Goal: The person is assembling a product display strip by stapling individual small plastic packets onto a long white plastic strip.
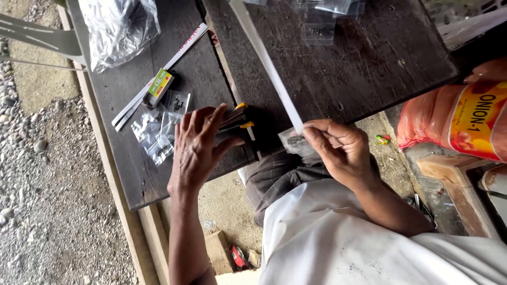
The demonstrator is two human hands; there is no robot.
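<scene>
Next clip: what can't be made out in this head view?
- Tool under the left hand: the stapler-like black and yellow tool is mostly covered by the fingers.
- Small clear bag at the right hand: its dark contents are too small to identify.
- White strip: its top end is cut off by the frame edge.
- Orange sack: cut off at the right edge.

Two hands: left hand (196, 150), right hand (338, 148). One long white paper strip (266, 66), one orange mesh sack (454, 124). One green-and-yellow box (160, 84).
</scene>
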